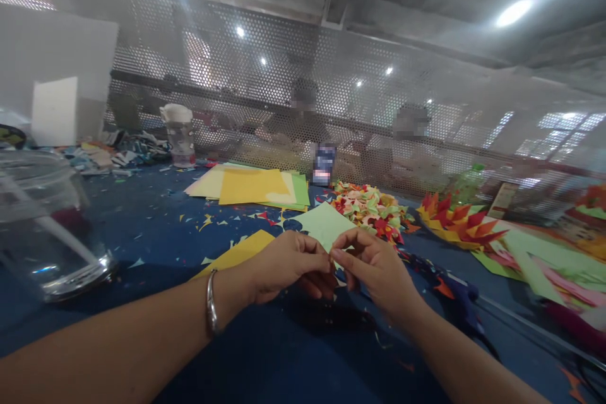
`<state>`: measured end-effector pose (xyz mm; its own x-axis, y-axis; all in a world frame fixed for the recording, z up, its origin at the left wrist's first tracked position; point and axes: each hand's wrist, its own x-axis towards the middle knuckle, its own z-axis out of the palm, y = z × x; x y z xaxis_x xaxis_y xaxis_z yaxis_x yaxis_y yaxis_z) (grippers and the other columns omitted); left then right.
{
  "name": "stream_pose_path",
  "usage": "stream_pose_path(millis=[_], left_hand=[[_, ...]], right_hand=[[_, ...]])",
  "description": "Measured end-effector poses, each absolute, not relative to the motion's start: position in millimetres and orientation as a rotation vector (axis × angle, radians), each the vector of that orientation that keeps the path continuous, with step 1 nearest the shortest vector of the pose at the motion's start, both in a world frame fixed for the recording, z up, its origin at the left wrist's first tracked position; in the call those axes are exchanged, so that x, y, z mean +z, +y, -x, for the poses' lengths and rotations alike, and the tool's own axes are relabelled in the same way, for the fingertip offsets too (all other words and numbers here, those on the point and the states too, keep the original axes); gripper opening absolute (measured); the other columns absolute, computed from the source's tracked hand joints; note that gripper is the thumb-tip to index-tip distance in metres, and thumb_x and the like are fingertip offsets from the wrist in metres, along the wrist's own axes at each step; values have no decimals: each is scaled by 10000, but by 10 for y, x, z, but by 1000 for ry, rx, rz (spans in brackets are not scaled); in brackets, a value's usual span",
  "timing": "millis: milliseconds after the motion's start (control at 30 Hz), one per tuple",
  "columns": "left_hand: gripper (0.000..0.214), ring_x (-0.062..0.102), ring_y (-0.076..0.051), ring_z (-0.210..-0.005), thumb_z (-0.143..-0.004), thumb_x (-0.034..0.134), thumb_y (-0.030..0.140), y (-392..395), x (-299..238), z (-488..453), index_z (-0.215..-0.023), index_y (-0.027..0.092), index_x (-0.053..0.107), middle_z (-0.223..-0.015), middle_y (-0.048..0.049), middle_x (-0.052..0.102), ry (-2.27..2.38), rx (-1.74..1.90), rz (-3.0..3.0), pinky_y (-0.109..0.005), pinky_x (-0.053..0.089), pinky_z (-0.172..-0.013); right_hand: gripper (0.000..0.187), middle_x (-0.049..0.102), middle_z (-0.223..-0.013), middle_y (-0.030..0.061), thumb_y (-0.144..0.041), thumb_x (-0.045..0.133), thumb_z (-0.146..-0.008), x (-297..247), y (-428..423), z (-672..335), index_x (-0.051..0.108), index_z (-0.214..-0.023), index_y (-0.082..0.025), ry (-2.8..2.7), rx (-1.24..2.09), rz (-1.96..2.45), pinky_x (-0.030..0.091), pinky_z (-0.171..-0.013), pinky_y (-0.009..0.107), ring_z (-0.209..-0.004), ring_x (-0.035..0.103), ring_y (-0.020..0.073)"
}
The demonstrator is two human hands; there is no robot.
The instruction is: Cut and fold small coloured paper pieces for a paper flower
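My left hand [296,265] and my right hand [369,265] meet over the blue tabletop [265,353], thumbs and fingers pinched together. Whatever is between the fingertips is too small and hidden to make out. A silver bangle [211,303] circles my left wrist. Just beyond my fingers lies a pale green paper sheet [326,221]. A yellow paper sheet [243,249] is partly covered by my left hand. Behind the right hand spreads a heap of small folded paper pieces [372,205] in red, orange, cream and green. A dark shape under my hands is unclear.
Left stands a clear plastic cup [42,227] with a straw. Stacked coloured paper [255,186], a phone [324,164] and a lidded cup [180,136] sit farther back. At right are a blue glue gun [457,300] and a spiky paper ring [454,221]. People sit behind a perforated screen [237,76].
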<state>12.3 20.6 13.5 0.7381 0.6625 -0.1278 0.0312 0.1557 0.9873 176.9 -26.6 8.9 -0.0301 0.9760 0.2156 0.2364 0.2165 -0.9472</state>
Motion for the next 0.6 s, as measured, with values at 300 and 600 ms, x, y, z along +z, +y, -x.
stream_pose_path(millis=[300, 600], left_hand=[[77, 658, -150, -574, -636, 615, 222, 195, 145, -122, -621, 149, 595, -585, -32, 682, 668, 476, -1331, -236, 468, -533], [77, 645, -137, -531, -643, 613, 218, 213, 117, -125, -628, 145, 597, -552, -34, 676, 659, 448, -1310, -227, 479, -518]], right_hand=[[226, 524, -612, -68, -351, 670, -782, 102, -278, -1754, 558, -816, -158, -1478, 933, 1213, 355, -391, 156, -388, 450, 28], [234, 526, -621, -66, -354, 675, -773, 107, -300, -1752, 558, -824, -158, -1460, 975, 1219, 358, -395, 167, -388, 457, 36]])
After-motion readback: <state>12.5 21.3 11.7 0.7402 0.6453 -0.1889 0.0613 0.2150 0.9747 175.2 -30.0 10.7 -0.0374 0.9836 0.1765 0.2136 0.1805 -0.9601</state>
